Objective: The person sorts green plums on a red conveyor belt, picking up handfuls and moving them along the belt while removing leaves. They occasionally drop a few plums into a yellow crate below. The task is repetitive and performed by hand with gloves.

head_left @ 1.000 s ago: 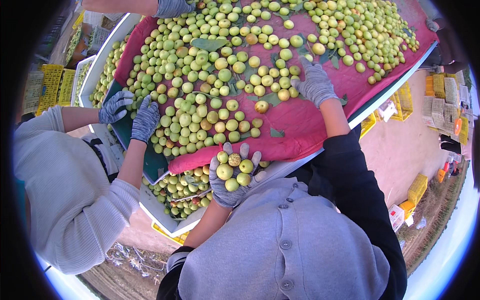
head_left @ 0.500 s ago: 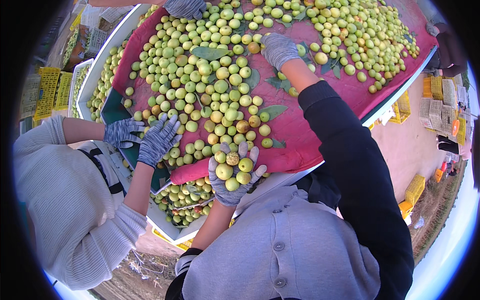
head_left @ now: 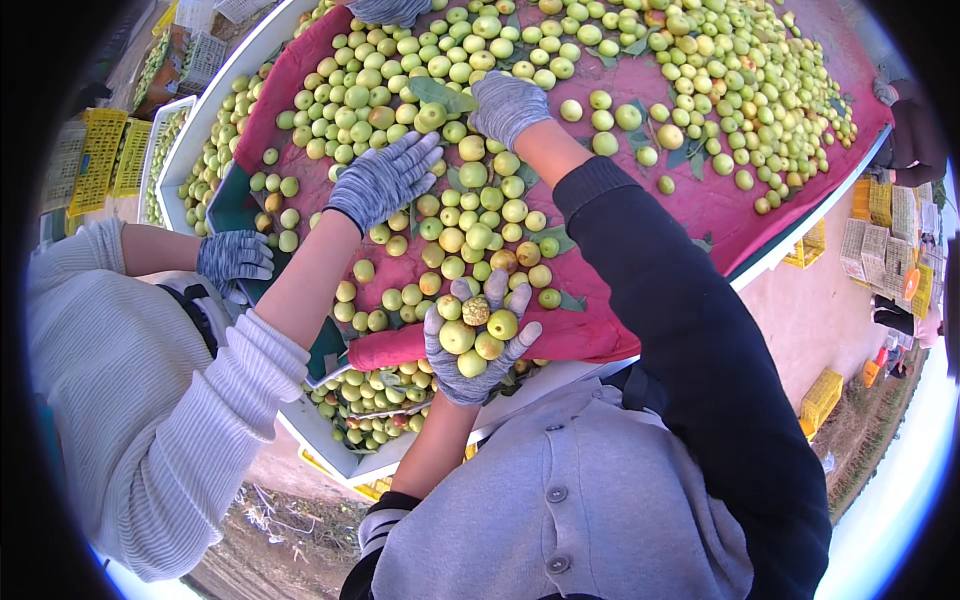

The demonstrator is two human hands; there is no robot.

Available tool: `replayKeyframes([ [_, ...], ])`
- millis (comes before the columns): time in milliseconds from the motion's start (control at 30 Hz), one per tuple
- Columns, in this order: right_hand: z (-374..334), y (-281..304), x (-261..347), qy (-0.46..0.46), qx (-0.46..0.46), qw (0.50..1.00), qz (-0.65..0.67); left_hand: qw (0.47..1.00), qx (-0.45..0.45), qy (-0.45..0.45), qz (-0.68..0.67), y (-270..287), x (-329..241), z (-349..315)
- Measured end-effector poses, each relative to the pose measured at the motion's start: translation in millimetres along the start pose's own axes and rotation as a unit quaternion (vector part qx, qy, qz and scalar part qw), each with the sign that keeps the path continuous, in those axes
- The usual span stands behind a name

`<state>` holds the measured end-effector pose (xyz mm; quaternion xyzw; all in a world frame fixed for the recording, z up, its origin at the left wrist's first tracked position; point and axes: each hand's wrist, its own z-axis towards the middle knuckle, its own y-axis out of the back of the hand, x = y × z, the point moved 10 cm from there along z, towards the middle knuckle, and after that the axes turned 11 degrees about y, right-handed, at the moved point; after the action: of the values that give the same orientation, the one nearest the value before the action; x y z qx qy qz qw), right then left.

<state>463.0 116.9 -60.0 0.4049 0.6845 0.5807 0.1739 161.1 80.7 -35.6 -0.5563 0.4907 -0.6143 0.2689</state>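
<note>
Palm up near the front edge, my gloved left hand (head_left: 468, 352) cups several green jujubes (head_left: 457, 337), one of them with a rough, brownish skin (head_left: 475, 310). My right hand (head_left: 508, 108), also in a grey glove, reaches over the sloping red cloth (head_left: 590, 290) with its back upward. Its fingers are curled together against loose green jujubes (head_left: 478, 236), beside a long green leaf (head_left: 442, 95). Whatever lies beneath those fingertips is hidden.
At my left, a co-worker's gloved hand (head_left: 388, 180) lies over the fruit; their other hand (head_left: 234, 262) rests by a green board. Another gloved hand (head_left: 390, 10) shows at the top. White-walled bins (head_left: 175, 190) of jujubes border the cloth. Yellow crates (head_left: 822, 398) stand beyond.
My right hand has moved left across the cloth, and jujubes around it have shifted. The co-worker's nearer hand has reached farther up onto the fruit. My left hand still cups its jujubes.
</note>
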Motion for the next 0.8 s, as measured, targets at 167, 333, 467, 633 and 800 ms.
replayKeyframes([
  [167,5.3,-7.3,9.4,0.086,0.004,0.992,-0.096,0.999,0.032,0.011,0.040,-7.6,-2.9,9.2],
  [333,-6.7,-20.7,6.4,0.066,0.008,0.993,-0.093,1.000,0.005,0.001,0.025,-3.8,-2.9,16.9],
  [467,-30.6,-7.4,7.9,0.029,-0.014,0.999,-0.007,0.999,0.029,0.002,0.022,-12.8,-2.2,15.4],
  [633,-125.4,-1.4,39.6,0.050,-0.097,0.837,0.536,0.992,0.010,-0.122,0.019,-1.1,-28.9,18.3],
  [800,-208.3,45.0,77.8,0.184,-0.322,0.891,0.261,0.741,-0.162,-0.336,0.559,-16.4,-50.0,22.4],
])
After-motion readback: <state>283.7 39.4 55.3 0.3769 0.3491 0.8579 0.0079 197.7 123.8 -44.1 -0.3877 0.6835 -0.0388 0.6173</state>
